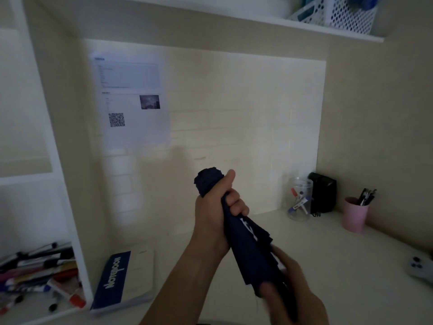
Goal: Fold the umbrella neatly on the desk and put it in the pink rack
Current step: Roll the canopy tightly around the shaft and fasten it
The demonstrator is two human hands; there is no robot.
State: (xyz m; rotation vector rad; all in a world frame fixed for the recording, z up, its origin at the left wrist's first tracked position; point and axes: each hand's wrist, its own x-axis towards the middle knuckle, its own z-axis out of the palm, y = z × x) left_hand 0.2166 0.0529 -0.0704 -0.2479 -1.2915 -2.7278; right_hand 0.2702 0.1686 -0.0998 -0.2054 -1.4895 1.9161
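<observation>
The left hand (219,207) has its grip closed around the upper part of the dark blue umbrella (248,240), thumb up beside the bunched top. The right hand (288,285), blurred, is wrapped around the lower end near the handle. The umbrella is collapsed, tilted, and held in the air above the pale surface (339,266). On it stand a pink cup (355,214) with pens, a clear jar (300,200) and a blue notebook (119,281). A paper sheet (133,99) hangs on the wall.
</observation>
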